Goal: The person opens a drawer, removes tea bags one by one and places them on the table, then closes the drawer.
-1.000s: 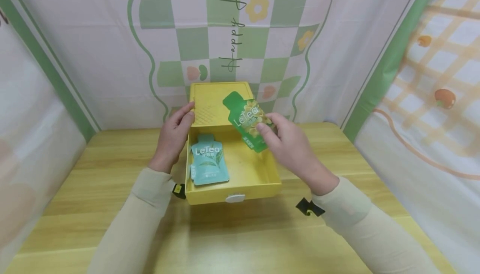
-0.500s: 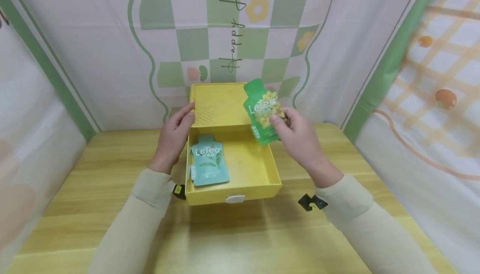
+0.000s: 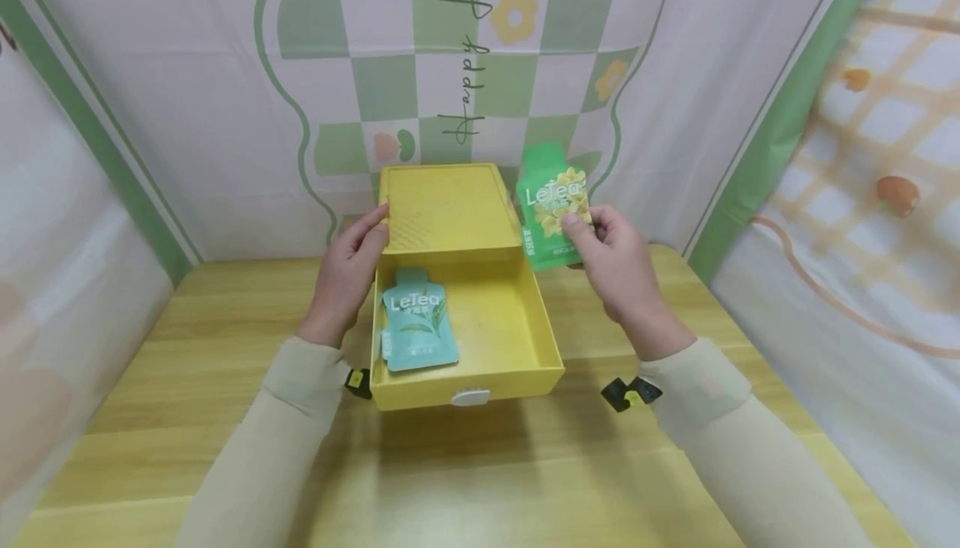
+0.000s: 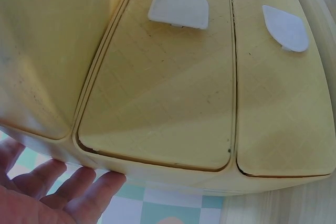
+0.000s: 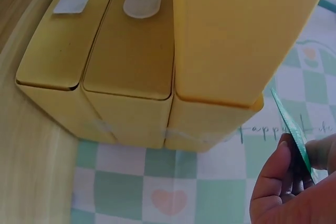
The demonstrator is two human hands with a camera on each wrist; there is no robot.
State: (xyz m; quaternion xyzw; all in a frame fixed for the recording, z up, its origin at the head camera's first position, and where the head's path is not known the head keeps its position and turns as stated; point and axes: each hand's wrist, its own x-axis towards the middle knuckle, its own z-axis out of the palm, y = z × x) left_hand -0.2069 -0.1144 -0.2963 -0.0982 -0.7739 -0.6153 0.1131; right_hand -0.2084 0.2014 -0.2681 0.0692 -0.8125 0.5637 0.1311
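Note:
A small yellow drawer cabinet stands on the table with its top drawer pulled out. Inside that drawer, on the left, lies a light teal LeTea drink pouch. My right hand pinches a green LeTea drink pouch between thumb and fingers, raised beside the cabinet's right edge. Seen from the right wrist, the green pouch shows edge-on. My left hand rests against the cabinet's left side; in the left wrist view its extended fingers touch the cabinet wall.
Two lower drawers with white handles are closed beneath the top one. The wooden table runs around the cabinet. A green-and-white checked cloth hangs right behind it, with more patterned cloth on the right side.
My right hand has carried the green pouch up and to the right, from over the drawer to beside the cabinet, turning it more upright. The left hand and teal pouch have stayed put.

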